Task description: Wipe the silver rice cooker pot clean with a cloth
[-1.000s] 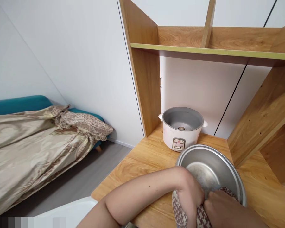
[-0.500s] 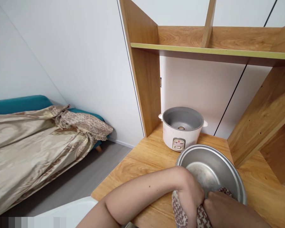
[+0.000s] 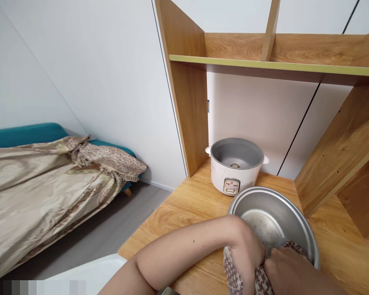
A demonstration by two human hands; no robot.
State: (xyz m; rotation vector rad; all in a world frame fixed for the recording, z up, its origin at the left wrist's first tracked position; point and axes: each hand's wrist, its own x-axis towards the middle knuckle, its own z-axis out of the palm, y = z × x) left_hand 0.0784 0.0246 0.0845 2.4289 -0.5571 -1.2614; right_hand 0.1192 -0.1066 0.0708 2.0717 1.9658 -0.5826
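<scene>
ahead: rice cooker (image 3: 235,166) blocks | left: desk (image 3: 184,205) bare

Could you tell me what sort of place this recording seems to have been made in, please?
Probably a small home, one room for sleeping and cooking: a covered bed stands beside a wooden counter with shelves, where a rice cooker sits behind a metal pot both hands are wiping with a cloth.

Bright, even, soft light, faint shadows under the shelf (image 3: 273,65); sharp focus, wide-angle bending at the edges.
</scene>
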